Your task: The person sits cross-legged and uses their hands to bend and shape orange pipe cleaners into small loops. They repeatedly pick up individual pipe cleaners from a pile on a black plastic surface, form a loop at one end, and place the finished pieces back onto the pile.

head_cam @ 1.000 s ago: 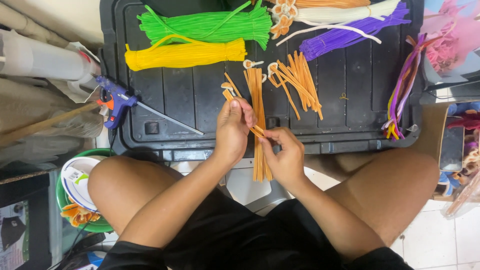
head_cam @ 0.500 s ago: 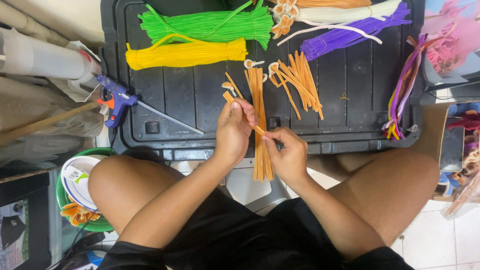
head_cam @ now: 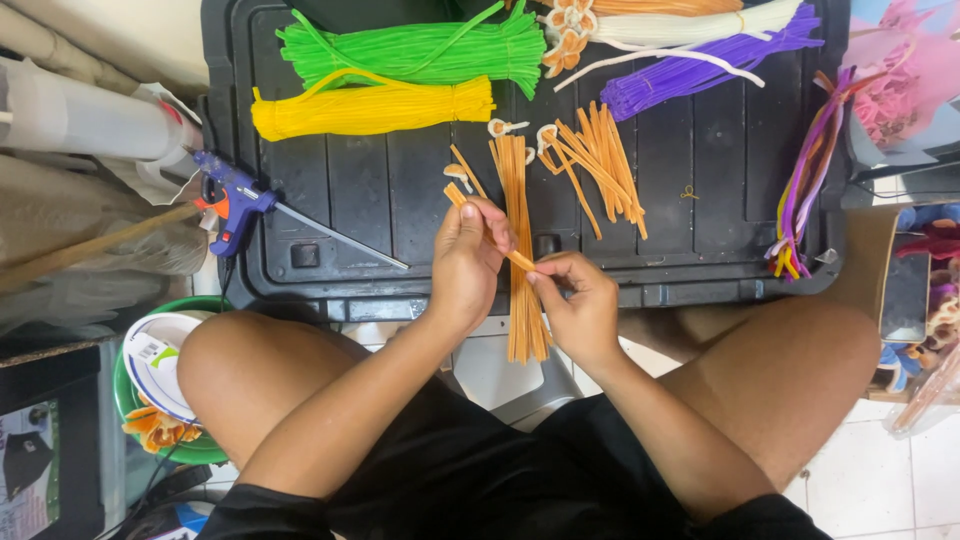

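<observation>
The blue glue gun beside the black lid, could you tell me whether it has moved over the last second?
No. The blue glue gun lies at the same spot on the left edge of the black lid, nozzle toward the yellow bundle.

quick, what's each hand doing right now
Left hand: closed on one orange pipe cleaner.
Right hand: pinching the same pipe cleaner's other end.

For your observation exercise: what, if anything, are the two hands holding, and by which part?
One orange pipe cleaner, pinched between both: the left hand near its upper end, the right hand at its lower end.
</observation>
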